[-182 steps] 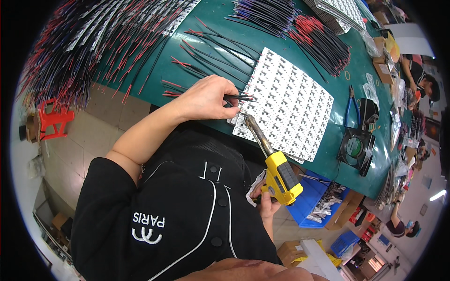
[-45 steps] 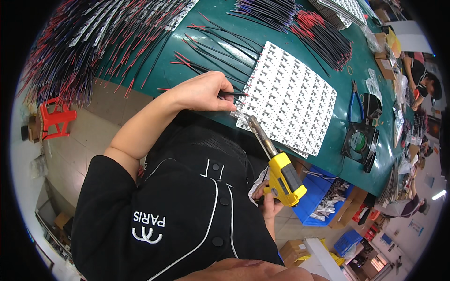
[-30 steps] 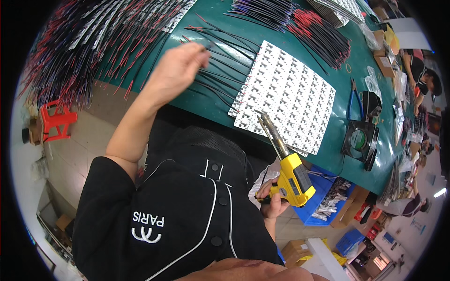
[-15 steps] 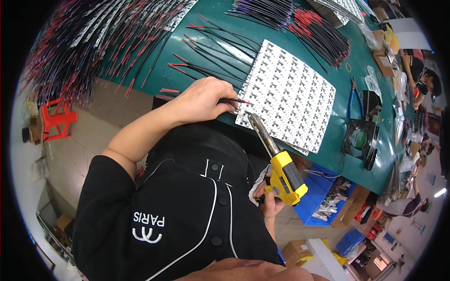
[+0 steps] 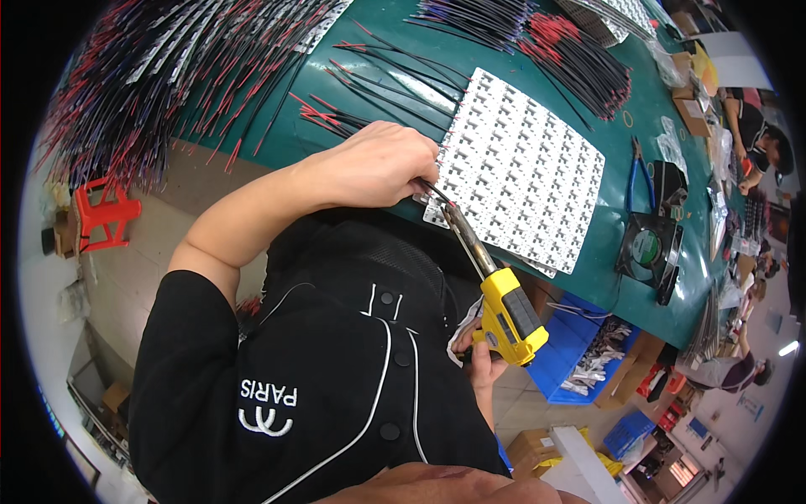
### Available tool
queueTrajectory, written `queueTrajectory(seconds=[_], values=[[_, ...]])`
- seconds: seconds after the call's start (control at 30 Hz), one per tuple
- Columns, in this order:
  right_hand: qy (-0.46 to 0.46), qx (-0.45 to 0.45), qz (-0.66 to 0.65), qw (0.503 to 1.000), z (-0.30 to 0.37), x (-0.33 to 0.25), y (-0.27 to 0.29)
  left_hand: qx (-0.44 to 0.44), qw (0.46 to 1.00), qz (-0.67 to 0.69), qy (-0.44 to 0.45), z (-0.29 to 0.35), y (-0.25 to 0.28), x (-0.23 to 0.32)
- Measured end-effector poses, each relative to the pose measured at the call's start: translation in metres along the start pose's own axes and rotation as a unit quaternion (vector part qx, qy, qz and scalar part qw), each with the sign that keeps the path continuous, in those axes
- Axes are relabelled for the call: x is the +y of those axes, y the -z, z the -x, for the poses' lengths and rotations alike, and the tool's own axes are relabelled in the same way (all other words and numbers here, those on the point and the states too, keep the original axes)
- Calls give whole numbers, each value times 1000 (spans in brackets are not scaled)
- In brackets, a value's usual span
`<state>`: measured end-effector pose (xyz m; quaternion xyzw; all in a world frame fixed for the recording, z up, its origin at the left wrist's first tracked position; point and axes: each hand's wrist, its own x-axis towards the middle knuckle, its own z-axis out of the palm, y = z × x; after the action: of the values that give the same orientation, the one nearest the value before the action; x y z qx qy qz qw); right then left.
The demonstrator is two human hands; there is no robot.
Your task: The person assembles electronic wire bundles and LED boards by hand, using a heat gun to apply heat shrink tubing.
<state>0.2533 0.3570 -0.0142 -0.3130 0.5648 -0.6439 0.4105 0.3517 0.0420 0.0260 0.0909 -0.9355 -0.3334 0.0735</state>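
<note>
My left hand (image 5: 390,164) pinches a thin black wire (image 5: 435,192) over the near-left edge of a white circuit board panel (image 5: 525,168). The wire's end meets the metal tip of a yellow soldering gun (image 5: 514,315), as far as I can see. My right hand (image 5: 483,361) grips that gun low by its handle, below the table edge, with its barrel slanting up and left. Rows of dark pads cover the panel, which lies flat on the table. Several black wires with red ends (image 5: 395,80) stretch left from its far-left side.
A big heap of wired strips (image 5: 168,76) covers the far left of the green table (image 5: 600,281). Wire bundles (image 5: 579,71) lie beyond the panel. Pliers (image 5: 641,176) and a black fan (image 5: 651,248) are to the right. A blue bin (image 5: 558,370) stands below; co-workers sit far right.
My left hand has shifted slightly right and away from me, bringing the wire's end to the gun's tip. The soldering gun and panel have hardly moved.
</note>
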Motion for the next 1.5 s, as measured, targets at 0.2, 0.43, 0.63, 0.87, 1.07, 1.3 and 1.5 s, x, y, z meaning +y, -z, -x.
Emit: queueTrajectory(seconds=[0.2,0.43,0.63,0.87,1.07,1.3,1.5], values=[[-9,-6,-10,1000,-1,-1,-1,-12,1000,-15,2,-3,3,4],[-13,-10,9,1000,-1,-2,-2,-13,999,-29,1,-5,6,7],[-17,0,-5,1000,3,0,4,-21,999,-38,-9,-4,4,5],[12,152,-13,988,-12,-12,-15,-13,999,-33,-9,-5,5,7],[12,145,-24,989,-14,-15,-20,-24,1000,-8,-4,-1,10,3],[33,138,-52,989,-19,-10,-24,119,980,130,89,30,6,13],[36,122,-55,990,-17,-3,-25,126,977,138,99,45,-21,21]])
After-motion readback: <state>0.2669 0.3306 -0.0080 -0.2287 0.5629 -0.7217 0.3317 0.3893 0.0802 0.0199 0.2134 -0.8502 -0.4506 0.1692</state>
